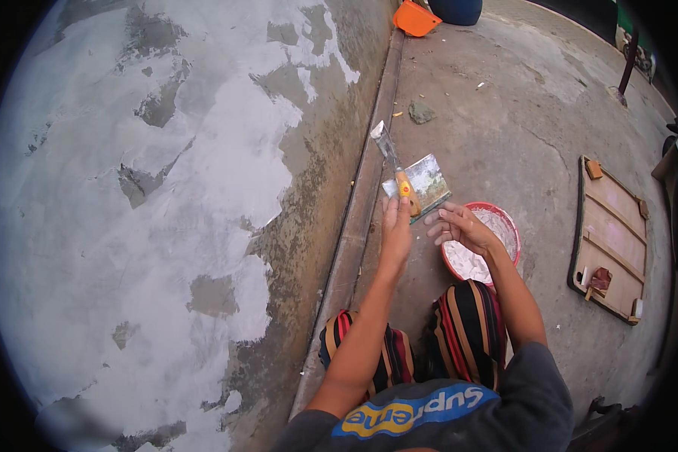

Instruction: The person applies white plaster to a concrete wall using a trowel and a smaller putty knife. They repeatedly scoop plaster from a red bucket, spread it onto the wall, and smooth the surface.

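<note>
My left hand is closed on a putty knife with a wooden handle and a narrow metal blade tipped with white paste, pointing away from me. Just behind the handle is a wide, paste-smeared metal spreader blade; it seems gripped in the same hand, though the grip is partly hidden. My right hand hovers by the spreader's near corner, fingers apart and slightly bent, with nothing seen in it. Beneath that hand stands a red-rimmed bucket of white paste.
A wall patched with white coating rises on the left, with a ledge along its foot. A stone lies on the concrete floor. Farther off are an orange container and a dark blue tub. A wood-framed panel lies right.
</note>
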### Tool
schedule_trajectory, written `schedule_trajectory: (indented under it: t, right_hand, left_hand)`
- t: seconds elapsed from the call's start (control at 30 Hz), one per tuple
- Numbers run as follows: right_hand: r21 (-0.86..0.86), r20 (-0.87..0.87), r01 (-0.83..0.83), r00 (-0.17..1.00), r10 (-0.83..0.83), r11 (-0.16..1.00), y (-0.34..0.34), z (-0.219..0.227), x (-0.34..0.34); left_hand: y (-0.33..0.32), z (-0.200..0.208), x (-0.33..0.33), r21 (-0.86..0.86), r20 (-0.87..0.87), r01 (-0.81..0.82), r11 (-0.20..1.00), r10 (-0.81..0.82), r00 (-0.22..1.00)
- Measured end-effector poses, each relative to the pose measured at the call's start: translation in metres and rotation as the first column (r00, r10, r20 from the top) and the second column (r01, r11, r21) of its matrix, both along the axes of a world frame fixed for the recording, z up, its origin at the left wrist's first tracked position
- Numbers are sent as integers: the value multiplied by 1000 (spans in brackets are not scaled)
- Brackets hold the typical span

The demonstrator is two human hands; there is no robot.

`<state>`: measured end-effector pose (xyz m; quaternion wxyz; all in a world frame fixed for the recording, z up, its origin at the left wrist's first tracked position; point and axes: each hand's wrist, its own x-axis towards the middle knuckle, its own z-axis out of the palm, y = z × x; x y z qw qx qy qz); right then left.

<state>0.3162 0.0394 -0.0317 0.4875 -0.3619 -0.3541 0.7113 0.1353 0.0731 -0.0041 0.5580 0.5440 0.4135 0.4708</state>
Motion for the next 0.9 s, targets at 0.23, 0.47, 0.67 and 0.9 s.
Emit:
schedule_trajectory:
  t: [0.23, 0.47, 0.67, 0.9]
  right_hand:
    - [-318, 722, 485, 680, -123, 815, -161, -153, 76]
    - [-613, 204, 478, 865, -458, 630, -202, -227, 73]
    - [-601, 303, 597, 785, -540, 531, -171, -177, 49]
    - [-507, 293, 766, 584, -758, 394, -121, -274, 125]
  left_hand:
    - [2, 4, 2, -105, 129, 96, 990, -82, 988]
    - [3, 10, 15, -205, 290, 198, 959, -134, 948]
    - [4, 4, 30, -225, 421, 310, 924, -195, 886]
    - [24, 5, 12, -237, 393, 200, 951, -95, 915]
